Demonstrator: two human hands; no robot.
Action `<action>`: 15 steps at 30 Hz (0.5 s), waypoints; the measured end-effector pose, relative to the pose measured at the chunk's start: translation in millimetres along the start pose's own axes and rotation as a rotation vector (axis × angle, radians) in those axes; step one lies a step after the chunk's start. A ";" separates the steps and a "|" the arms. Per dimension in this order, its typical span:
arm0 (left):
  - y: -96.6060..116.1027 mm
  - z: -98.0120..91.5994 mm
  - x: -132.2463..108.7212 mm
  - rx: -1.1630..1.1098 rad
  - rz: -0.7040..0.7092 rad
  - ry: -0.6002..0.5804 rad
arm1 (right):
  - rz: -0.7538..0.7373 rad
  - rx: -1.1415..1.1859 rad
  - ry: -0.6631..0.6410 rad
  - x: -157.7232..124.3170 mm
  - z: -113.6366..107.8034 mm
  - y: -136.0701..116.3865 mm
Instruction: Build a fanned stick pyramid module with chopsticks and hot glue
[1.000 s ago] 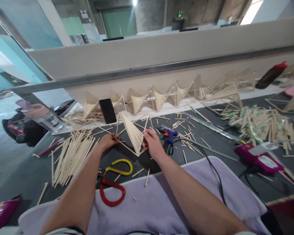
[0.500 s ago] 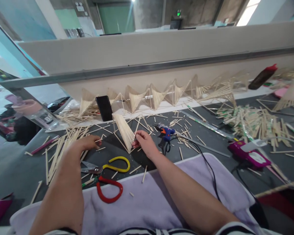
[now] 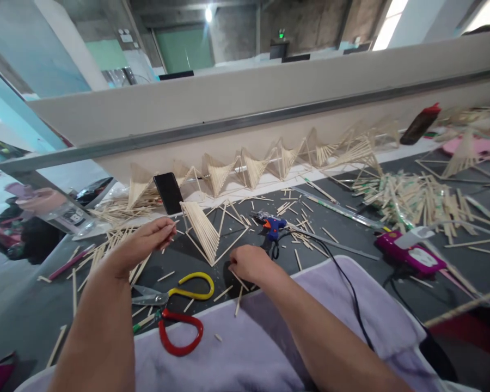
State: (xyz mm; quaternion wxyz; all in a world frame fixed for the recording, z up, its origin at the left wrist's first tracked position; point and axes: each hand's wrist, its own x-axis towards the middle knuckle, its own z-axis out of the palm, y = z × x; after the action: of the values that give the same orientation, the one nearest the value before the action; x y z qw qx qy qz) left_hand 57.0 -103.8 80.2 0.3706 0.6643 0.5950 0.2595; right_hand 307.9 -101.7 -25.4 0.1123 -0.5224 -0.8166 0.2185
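A fan-shaped frame of thin wooden sticks (image 3: 202,231) stands on the dark table (image 3: 343,239) between my hands, and neither hand touches it. My left hand (image 3: 147,242) hovers to its left above a loose pile of long sticks (image 3: 106,256). Its fingers are pinched on a thin stick whose tip shows by the thumb. My right hand (image 3: 249,264) rests low in front of the frame, fingers curled down onto a short stick (image 3: 239,280) at the table's near edge.
Shears with yellow and red handles (image 3: 179,307) lie by a lilac cloth (image 3: 249,348). Nearby are a blue glue gun (image 3: 271,224) with its black cord, a black phone (image 3: 169,192), a magenta case (image 3: 408,253), and finished stick frames (image 3: 249,166) along the wall.
Both hands have let go of the stick frame, which now stands alone. My left hand went left to the stick pile and rose pinched. My right hand dropped toward me onto the table.
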 end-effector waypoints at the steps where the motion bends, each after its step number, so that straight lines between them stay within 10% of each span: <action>1: 4.0 2.2 -0.2 0.017 0.044 0.033 | -0.006 0.060 0.039 1.1 0.5 0.4; 8: 18.9 8.3 3.5 -0.112 0.113 0.235 | 0.006 0.707 0.407 26.3 19.7 3.0; 15: 40.3 11.7 38.6 -0.241 0.120 0.212 | 0.093 1.196 0.249 35.2 23.9 -6.1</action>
State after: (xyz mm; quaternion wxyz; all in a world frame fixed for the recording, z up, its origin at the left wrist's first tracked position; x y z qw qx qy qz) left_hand 96.4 -68.7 101.9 0.3666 0.6182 0.5545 0.4195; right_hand 278.2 -77.8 -45.1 0.4709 -0.4254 -0.5096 0.5811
